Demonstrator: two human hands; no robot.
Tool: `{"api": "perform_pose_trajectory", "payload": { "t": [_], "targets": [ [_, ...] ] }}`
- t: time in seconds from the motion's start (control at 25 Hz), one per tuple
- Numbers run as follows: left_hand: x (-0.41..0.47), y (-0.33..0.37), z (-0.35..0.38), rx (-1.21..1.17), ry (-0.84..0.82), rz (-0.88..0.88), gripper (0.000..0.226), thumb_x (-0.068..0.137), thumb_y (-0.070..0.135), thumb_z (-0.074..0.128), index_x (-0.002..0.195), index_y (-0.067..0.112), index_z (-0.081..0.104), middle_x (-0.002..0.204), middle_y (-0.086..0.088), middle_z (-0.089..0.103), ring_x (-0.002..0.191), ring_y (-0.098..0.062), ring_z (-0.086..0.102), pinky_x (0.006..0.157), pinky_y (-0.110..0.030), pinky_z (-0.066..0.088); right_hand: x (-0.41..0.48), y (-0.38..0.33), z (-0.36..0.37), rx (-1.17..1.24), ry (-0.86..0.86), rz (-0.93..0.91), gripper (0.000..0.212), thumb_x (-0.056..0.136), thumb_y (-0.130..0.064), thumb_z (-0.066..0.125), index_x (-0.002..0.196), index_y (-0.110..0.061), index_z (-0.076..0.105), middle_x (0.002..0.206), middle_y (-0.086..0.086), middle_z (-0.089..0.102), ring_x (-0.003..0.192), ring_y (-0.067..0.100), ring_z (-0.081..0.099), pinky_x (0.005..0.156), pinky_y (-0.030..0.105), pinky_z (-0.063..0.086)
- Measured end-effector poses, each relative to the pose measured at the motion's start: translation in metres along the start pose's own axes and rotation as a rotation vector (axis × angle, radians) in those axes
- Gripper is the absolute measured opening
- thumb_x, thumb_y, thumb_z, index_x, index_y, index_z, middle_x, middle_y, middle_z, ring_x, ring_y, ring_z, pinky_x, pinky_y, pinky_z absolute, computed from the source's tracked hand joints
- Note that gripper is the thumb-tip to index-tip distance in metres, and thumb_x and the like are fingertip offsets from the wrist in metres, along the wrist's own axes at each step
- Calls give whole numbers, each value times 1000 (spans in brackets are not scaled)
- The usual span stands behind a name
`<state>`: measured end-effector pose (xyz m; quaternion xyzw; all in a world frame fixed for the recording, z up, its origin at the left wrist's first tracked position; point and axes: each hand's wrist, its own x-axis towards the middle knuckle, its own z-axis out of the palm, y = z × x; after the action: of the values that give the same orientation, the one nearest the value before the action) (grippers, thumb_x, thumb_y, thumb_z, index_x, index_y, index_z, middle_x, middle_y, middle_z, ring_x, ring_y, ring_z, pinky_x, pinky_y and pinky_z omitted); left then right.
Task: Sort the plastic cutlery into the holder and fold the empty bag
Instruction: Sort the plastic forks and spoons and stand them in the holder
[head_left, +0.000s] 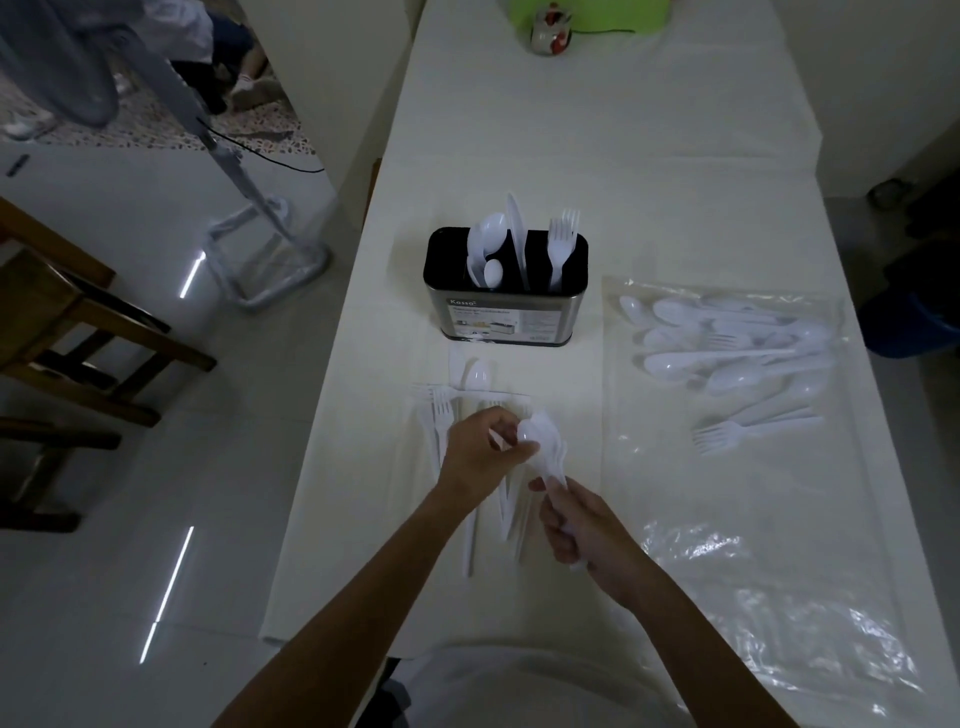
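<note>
**Item 1.** Bunch of spoons (543, 447), white plastic, nested bowl on bowl, held above the near-left part of the table. We note the right hand (582, 525) with fingers curled tight round the handles. The left hand (475, 452) pinches the topmost bowl between thumb and fingertips.

**Item 2.** Loose cutlery (457, 400): forks, a spoon and several long handles. They lie flat on the table under and just beyond both hands, near the left edge.

**Item 3.** Holder (506, 312): steel wall with a paper label and a black top. It stands upright at the middle of the table, just beyond the loose cutlery. We count three slots:
- left slot: sorted spoons (488, 244)
- middle slot: a knife (517, 234)
- right slot: sorted forks (561, 239)

**Item 4.** Bag (779, 597): clear plastic, lying along the right edge from beside the holder towards the near-right corner.
- The far part carries a heap of spoons and forks (727, 343). We cannot tell whether they lie inside or on top.
- The near part is crumpled and glinting.

**Item 5.** Table (623, 156): long, with a white covering. At its far end we list a green object (587, 15) and, just before it, a small white-and-red rounded thing (550, 34).

**Item 6.** On the floor: a wooden chair (78, 322) and a metal stand (270, 260) off the left edge, and a blue bin (914, 322) off the right edge.
</note>
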<state>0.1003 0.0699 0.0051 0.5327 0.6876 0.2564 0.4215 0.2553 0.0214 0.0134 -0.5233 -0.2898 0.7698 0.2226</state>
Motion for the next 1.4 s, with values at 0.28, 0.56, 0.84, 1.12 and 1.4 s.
{"api": "perform_pose_trajectory", "payload": {
  "t": [0.28, 0.56, 0.84, 1.12, 1.4],
  "targets": [
    [77, -16, -53, 400, 70, 125, 26, 83, 27, 67, 106, 15, 65, 107, -5, 59, 91, -17, 58, 81, -31, 49, 1, 3, -15, -85, 180, 10, 17, 99, -22, 43, 95, -10, 55, 57, -4, 42, 41, 6, 33, 41, 19, 25],
    [93, -12, -48, 495, -24, 155, 14, 84, 24, 64, 93, 14, 64, 93, -2, 68, 88, -21, 64, 76, -28, 47, 7, 4, -24, -135, 228, -46, 19, 99, -20, 43, 92, -10, 58, 55, -6, 49, 40, 7, 41, 40, 20, 33],
    [71, 27, -76, 64, 278, 367, 6, 86, 15, 65, 87, 9, 65, 78, 4, 63, 67, 5, 55, 63, -3, 39, 18, -16, -20, -244, 261, -94, 18, 99, -21, 43, 91, -14, 57, 71, 1, 61, 49, 8, 53, 45, 19, 39],
    [32, 18, -74, -462, 386, 140, 11, 82, 2, 68, 81, 10, 61, 73, -2, 65, 59, -6, 59, 63, -19, 50, 29, -43, 2, -263, 172, -172, 17, 99, -20, 42, 91, -14, 55, 79, 0, 64, 65, 14, 59, 56, 24, 44],
    [-11, -10, -34, -473, 231, 60, 7, 81, 1, 68, 81, 6, 64, 82, -5, 64, 72, -18, 62, 62, -23, 56, 17, -29, 22, -148, -121, -45, 24, 101, -25, 38, 98, -10, 56, 75, 6, 62, 56, 19, 58, 55, 30, 47]
  ]
}}
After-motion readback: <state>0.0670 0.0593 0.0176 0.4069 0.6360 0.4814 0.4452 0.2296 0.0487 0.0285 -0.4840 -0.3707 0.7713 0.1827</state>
